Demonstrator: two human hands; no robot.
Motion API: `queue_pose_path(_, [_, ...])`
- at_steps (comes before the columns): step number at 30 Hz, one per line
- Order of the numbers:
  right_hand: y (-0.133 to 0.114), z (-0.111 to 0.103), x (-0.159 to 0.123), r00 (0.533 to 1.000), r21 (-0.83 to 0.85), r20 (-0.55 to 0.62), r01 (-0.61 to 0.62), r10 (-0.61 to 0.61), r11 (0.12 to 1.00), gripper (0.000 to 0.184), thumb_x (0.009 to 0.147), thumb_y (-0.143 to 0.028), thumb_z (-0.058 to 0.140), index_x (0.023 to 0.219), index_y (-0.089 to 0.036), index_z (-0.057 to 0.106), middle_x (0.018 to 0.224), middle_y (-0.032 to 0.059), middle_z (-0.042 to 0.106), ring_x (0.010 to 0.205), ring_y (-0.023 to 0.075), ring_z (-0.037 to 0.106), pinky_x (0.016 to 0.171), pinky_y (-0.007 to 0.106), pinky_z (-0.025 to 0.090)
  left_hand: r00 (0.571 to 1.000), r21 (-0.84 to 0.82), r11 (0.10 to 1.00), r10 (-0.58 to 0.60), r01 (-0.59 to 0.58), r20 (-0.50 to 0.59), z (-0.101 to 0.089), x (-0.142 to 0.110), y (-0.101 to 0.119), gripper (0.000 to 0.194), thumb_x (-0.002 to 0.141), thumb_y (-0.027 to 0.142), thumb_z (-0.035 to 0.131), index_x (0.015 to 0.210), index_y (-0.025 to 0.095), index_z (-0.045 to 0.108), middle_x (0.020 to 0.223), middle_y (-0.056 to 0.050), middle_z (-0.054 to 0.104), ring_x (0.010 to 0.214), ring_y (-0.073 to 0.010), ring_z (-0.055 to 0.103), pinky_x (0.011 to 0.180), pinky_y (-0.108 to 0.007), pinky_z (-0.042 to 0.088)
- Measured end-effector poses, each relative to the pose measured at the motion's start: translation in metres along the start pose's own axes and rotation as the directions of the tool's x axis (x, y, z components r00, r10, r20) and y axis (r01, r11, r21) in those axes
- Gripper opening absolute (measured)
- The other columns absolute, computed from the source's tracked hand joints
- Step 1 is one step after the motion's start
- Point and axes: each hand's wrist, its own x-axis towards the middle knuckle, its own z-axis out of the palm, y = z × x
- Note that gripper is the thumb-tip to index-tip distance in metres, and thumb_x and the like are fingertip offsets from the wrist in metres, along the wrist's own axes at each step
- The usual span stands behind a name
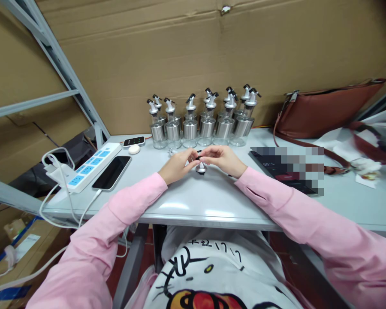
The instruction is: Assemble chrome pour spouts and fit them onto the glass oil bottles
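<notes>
Both hands meet over the middle of the table, fingers pinched around a silver pour spout (201, 168) with black parts. My left hand (179, 165) grips it from the left at its black top. From the other side my right hand (224, 159) holds the same top with thumb and fingertips. The spout's silver collar and dark lower end show below the fingers; the rest is covered. Just behind the hands, several glass oil bottles (190, 128) with steel bands stand upright in rows, each fitted with a similar spout. A clear glass piece (173, 151) lies partly behind my left hand.
To the left are a power strip (94, 167), a phone (112, 173), a small device (134, 141) and a white round object (134, 149). A dark tablet (276, 169), partly blurred, and a brown bag (328, 109) lie right. Cardboard (212, 51) walls the back.
</notes>
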Motion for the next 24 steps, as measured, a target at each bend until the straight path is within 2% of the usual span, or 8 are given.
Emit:
queue_pose_path(10, [-0.0012, 0.0, -0.0006, 1.0, -0.008, -0.004, 0.026, -0.026, 1.0, 0.035, 0.054, -0.041, 0.079, 0.073, -0.015, 0.066, 0.065, 0.0004, 0.066, 0.059, 0.0123, 0.058, 0.061, 0.027, 0.044, 1.0, 0.003, 1.0, 0.003, -0.003, -0.018, -0.0002, 0.001, 0.0014, 0.013, 0.085, 0.027, 0.055, 0.091, 0.016, 0.051, 0.082, -0.002, 0.063, 0.075, -0.0141, 0.061, 0.07, -0.026, 0.046])
queue_pose_path(16, [-0.0014, 0.0019, -0.001, 1.0, -0.012, 0.01, 0.028, -0.028, 1.0, 0.036, 0.052, -0.042, 0.079, 0.072, -0.016, 0.066, 0.067, 0.0012, 0.067, 0.063, 0.0145, 0.061, 0.065, 0.03, 0.047, 1.0, 0.03, 1.0, 0.006, -0.007, 0.031, -0.0009, 0.0004, 0.0006, 0.017, 0.086, 0.027, 0.054, 0.098, 0.015, 0.054, 0.089, -0.004, 0.064, 0.073, -0.0135, 0.06, 0.068, -0.026, 0.045])
queue_pose_path(24, [-0.0013, 0.0045, -0.0025, 0.999, -0.056, 0.018, 0.038, -0.037, 0.998, 0.034, 0.054, -0.042, 0.077, 0.072, -0.016, 0.066, 0.069, 0.0024, 0.069, 0.065, 0.0166, 0.062, 0.067, 0.031, 0.049, 0.999, 0.109, 0.994, -0.005, -0.001, 0.053, -0.0008, 0.0005, 0.0006, 0.017, 0.086, 0.031, 0.053, 0.091, 0.015, 0.057, 0.078, -0.002, 0.063, 0.072, -0.0146, 0.059, 0.067, -0.025, 0.043])
